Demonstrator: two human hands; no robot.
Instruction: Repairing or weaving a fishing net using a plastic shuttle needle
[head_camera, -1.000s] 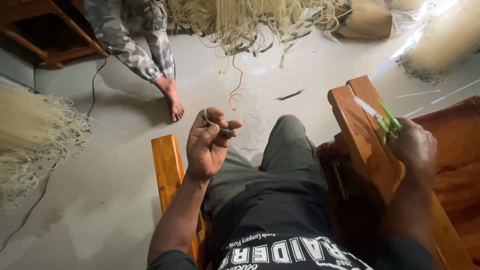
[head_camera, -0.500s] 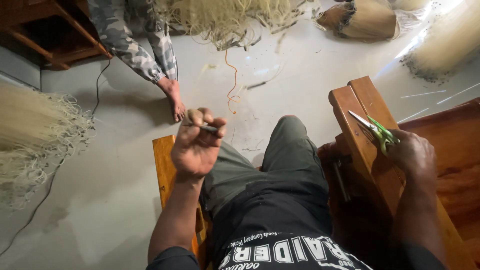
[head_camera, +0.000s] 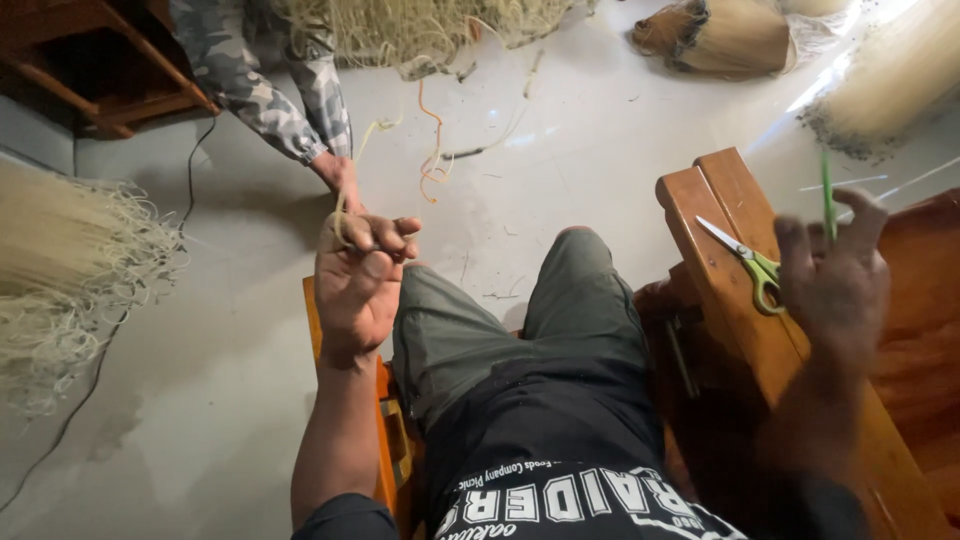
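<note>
My left hand (head_camera: 358, 272) is raised palm-up over my left knee, its fingers curled on a thin pale fibre strand (head_camera: 352, 170) that rises from the fist. My right hand (head_camera: 830, 285) hovers over a wooden bench (head_camera: 715, 200), pinching a thin green strip (head_camera: 827, 192) upright between fingers and thumb. Green-handled scissors (head_camera: 745, 258) lie on the bench just left of that hand, blades pointing away. I sit with grey trousers (head_camera: 560, 310) stretched forward.
Another person's foot (head_camera: 340, 175) and camouflage-patterned leg (head_camera: 262, 85) stand just beyond my left hand. Pale fibre bundles lie at the left (head_camera: 60, 270), top (head_camera: 420, 25) and top right (head_camera: 735, 35). An orange strand (head_camera: 432, 150) and black cable (head_camera: 190, 170) cross the concrete floor.
My left hand has risen and drawn closer with the strand. My right hand has left the scissors on the bench and now lifts a green strip.
</note>
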